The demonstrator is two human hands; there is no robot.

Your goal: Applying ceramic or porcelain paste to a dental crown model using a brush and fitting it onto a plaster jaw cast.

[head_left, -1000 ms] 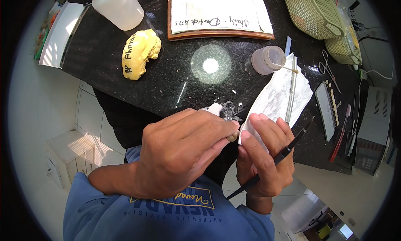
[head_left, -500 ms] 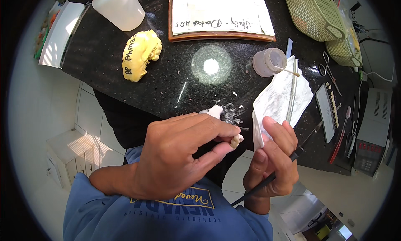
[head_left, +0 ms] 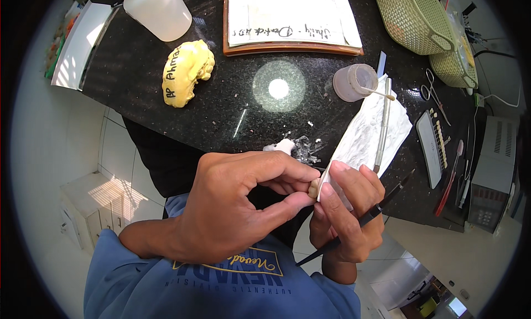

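Between its thumb and fingertips, my left hand (head_left: 238, 200) pinches a small ivory dental crown (head_left: 313, 188), partly hidden now. Just to its right, my right hand (head_left: 348, 208) grips a fold of white tissue (head_left: 368, 132) and presses the tissue's edge against the crown. The same hand also carries a thin brush (head_left: 391, 197) with a black handle, lying slantwise across the fingers with its fine dark tip pointing up and right. Beyond my fingers, on the black speckled table (head_left: 221, 120), lie a white lump (head_left: 282, 146) and crumpled clear film (head_left: 305, 149).
A metal rod (head_left: 383, 125) lies on the tissue. Around it are a plastic cup (head_left: 345, 84), scissor-handled forceps (head_left: 434, 95), a tooth shade guide (head_left: 431, 147) and a grey device (head_left: 492, 175). Further off are a yellow putty mould (head_left: 182, 73), a bottle (head_left: 157, 12), a clipboard (head_left: 293, 50) and baskets (head_left: 415, 20).
My right hand has moved left and slightly down, bringing the tissue's edge from beside the crown onto it. The brush went along with it. My left hand has barely moved.
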